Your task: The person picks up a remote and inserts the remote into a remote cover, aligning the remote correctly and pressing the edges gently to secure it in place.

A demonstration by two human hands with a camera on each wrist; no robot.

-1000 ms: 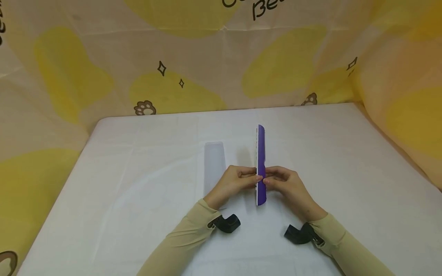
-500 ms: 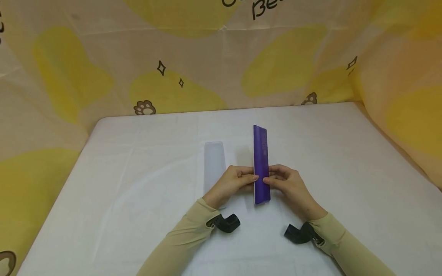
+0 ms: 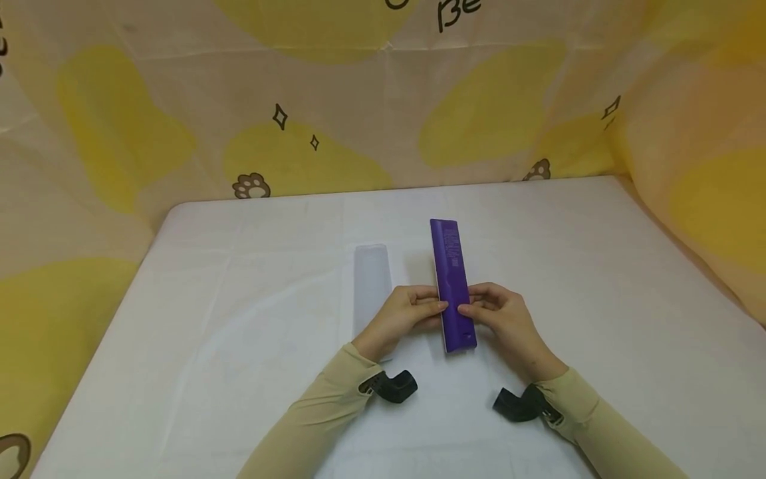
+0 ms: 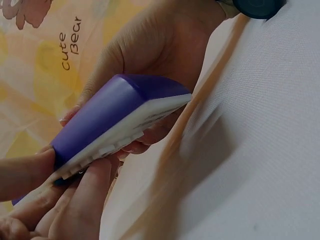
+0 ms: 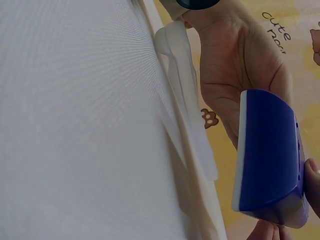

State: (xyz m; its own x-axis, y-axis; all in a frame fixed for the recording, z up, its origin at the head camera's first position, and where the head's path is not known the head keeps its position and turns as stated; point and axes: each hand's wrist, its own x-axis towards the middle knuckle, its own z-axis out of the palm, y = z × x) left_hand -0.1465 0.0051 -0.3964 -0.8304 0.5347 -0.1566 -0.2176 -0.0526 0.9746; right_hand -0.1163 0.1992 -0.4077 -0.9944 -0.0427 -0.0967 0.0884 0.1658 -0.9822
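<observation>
Both hands hold a remote control [image 3: 453, 266] above the table, purple on its back and white on its front. My left hand [image 3: 396, 316] pinches its left edge, thumb on the purple back. The right hand [image 3: 507, 320] grips the opposite edge, its thumb also on the back. In the head view the purple side, with small print near the far end, faces the camera. The left wrist view shows raised buttons on the white front of the remote control [image 4: 125, 125], facing down. Left of it on the table lies a long translucent sleeve [image 3: 371, 279], partly hidden by my left hand.
A white cloth covers the table [image 3: 269, 386]. Behind it and along the sides hangs a yellow and beige patterned curtain [image 3: 335, 86]. Black wrist cameras [image 3: 391, 387] sit on both sleeves.
The remote control has turned about its long axis, from edge-on to showing its purple back. Its far end has tilted left. Both hands stay nearly in place, and the translucent sleeve has not moved.
</observation>
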